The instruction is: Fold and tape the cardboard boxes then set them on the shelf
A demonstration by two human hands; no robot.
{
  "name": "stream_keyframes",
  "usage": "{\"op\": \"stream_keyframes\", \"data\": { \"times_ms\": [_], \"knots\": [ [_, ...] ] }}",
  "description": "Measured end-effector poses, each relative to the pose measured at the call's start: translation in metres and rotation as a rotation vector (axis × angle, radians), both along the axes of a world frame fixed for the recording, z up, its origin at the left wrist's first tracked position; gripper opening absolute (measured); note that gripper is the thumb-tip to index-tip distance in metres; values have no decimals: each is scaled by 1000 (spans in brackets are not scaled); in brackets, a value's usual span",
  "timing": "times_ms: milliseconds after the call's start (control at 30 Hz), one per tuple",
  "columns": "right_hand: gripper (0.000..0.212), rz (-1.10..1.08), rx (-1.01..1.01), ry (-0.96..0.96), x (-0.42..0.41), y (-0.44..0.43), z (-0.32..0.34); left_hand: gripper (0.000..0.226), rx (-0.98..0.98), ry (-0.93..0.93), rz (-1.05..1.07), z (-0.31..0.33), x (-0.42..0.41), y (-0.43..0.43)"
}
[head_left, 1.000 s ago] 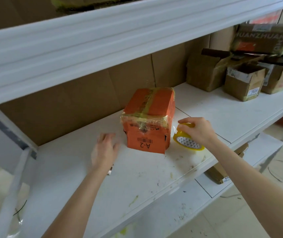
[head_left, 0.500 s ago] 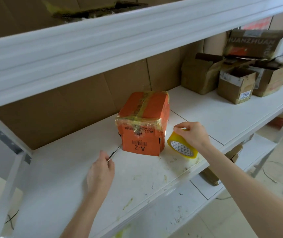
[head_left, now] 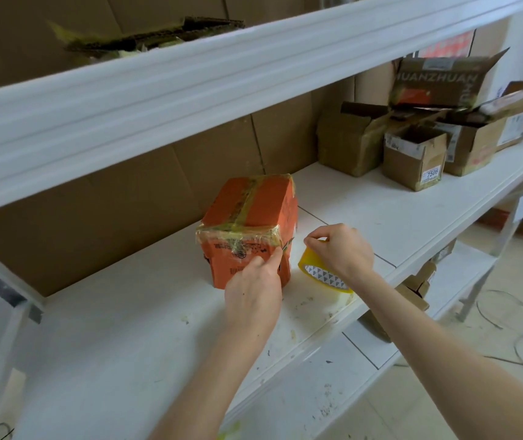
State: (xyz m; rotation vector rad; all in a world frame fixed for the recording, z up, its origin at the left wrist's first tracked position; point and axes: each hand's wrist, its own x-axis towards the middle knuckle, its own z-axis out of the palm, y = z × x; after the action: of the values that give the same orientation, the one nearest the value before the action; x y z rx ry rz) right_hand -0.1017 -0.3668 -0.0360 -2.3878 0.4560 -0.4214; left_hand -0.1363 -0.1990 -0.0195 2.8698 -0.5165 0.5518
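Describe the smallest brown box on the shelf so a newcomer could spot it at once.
Find the white shelf's middle level and follow it right, where brown boxes cluster. The smallest box stands at their front, nearest the shelf edge. Its small size and white sticker reading 7506 mark it out.

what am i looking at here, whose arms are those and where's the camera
There is no machine here. A person works with bare hands, filmed by one camera worn on their head that looks forward and down, so you see their own arms. On the white shelf stands an orange box wrapped in yellowish tape. Open brown boxes sit farther right. The left hand pinches a thin tool at the box's taped front corner. The right hand grips a yellow tape roll beside the box.
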Motion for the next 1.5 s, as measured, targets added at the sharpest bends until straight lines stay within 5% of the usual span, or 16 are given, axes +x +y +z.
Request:
{"op": "stream_keyframes", "data": {
  "times_ms": [500,633,833,1000,1067,1200,1267,1500],
  "knots": [
    [18,50,-11,-34,-4,4,9,51,31,47,-3,-6,19,-9],
    [22,20,93,-84,-2,-7,12,47,65,116,11,-18,21,5],
    [13,-19,452,-128,8,-14,5,14,88,82,71,-46,12,47],
    [13,-33,582,-151,15,-5,4,15,10,321,204,-63,19,107],
    [16,-30,586,-167,16,2,2,19,32,310,164,-58,21,109],
    [23,-1,554,-210,14,12,-1,11,-362,-32,-143,-13,22,60],
    [19,19,525,-232,13,13,-2,10,-395,-168,-263,11,28,27],
    [16,49,416,-280,-5,6,0,20,-347,109,-237,26,64,-29]
  ]
}}
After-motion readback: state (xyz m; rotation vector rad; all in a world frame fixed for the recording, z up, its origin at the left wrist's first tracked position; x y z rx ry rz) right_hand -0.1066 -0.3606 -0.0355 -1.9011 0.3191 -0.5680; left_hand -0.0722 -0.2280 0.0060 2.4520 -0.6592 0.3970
